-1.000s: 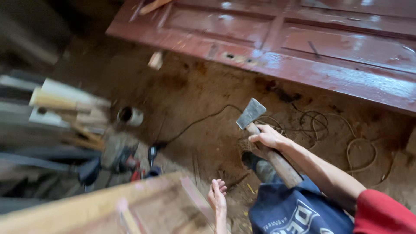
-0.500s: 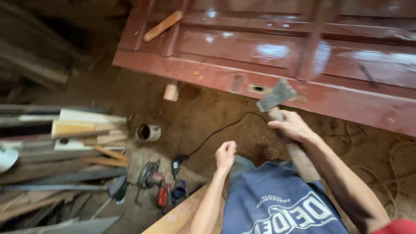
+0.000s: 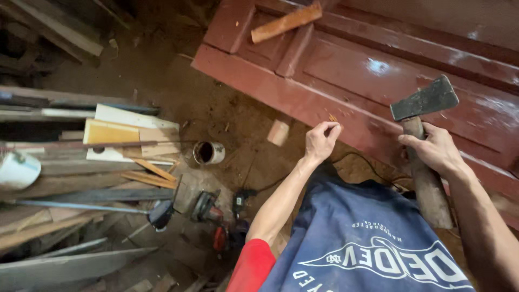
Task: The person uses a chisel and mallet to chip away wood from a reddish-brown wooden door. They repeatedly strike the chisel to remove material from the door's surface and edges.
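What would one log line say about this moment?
left hand: pinching small nails | right hand: gripping hammer raised | below: red door on dirt floor

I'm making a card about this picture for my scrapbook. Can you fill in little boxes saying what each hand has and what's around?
Left hand: left hand pinches something small and thin at its fingertips, too small to tell what
Right hand: right hand grips the wooden handle of a hammer, head up
Nearby: red wooden door lying flat, with a wood piece on it
Floor: dirt, small tin can, power tool, black cable
Left side: stacked boards
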